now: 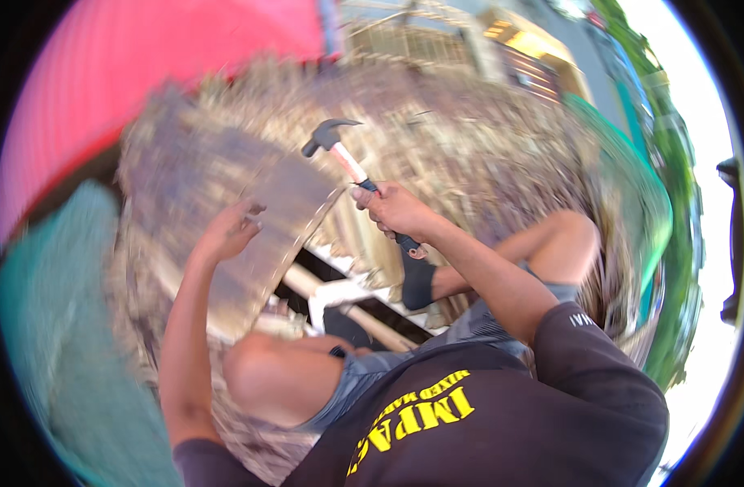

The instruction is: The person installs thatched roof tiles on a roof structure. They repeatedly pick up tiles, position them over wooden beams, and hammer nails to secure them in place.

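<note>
The right hand point(400, 209) is wrapped tight around the handle of a hammer point(349, 162). The hammer's dark head point(330, 135) is up and to the left of that grip, and the handle's end pokes out below it. The head is not touching anything. The left hand point(230, 231) is well to the left of the grip and a bit lower. Its fingers are bent loosely and apart, and I see nothing in them. It is over a dark flat sheet point(295, 191), and I can't tell if it touches it. The sheet lies on dry straw point(461, 146), left of the grip. Below and to the left of the grip is an open gap point(311, 264) with a pale pole point(303, 284) showing. So it looks like the part under the sheet is covered, but the gap next to it is not. The work looks partly done to me. I can't see any nail, and the straw is blurry, so I can't tell how much hammering is done or left. One dark shoe point(418, 284) is just below the grip.
</note>
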`<control>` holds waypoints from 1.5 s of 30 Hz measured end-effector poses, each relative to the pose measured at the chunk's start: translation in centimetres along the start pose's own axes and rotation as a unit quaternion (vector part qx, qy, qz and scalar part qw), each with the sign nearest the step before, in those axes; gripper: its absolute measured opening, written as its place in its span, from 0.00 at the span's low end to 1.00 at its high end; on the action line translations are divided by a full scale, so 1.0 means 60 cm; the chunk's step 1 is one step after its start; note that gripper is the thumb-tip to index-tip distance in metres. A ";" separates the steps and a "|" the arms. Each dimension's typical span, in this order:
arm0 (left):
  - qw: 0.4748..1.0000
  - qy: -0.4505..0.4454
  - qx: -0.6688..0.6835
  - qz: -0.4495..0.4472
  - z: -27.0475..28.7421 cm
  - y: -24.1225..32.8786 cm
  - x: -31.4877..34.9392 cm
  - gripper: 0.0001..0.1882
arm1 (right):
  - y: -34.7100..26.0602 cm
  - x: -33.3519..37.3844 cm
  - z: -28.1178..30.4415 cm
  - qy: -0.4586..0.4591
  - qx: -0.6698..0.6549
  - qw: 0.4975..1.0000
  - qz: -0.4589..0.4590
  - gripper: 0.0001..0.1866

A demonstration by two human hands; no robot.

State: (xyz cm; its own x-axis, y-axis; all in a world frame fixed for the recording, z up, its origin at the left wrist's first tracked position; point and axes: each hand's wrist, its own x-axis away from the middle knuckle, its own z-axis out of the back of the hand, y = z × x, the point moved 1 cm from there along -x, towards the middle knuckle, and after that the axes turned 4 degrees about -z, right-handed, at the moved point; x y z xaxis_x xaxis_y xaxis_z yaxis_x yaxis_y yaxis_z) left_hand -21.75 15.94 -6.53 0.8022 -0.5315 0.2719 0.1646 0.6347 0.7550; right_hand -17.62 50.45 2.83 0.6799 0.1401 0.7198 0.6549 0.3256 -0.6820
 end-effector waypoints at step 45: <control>0.620 -0.466 0.220 -0.592 -0.673 0.844 0.120 0.33 | 0.260 0.884 0.319 0.798 0.184 0.541 -0.188 0.18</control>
State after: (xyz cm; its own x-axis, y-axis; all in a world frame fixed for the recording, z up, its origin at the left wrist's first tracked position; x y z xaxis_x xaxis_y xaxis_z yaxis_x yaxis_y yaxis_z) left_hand 15.55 66.92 9.57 -0.4444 -0.7018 -0.5567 -0.0150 -0.6155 0.7880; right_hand 22.37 80.85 32.84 0.1323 -0.8922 -0.4318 0.9359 0.2560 -0.2422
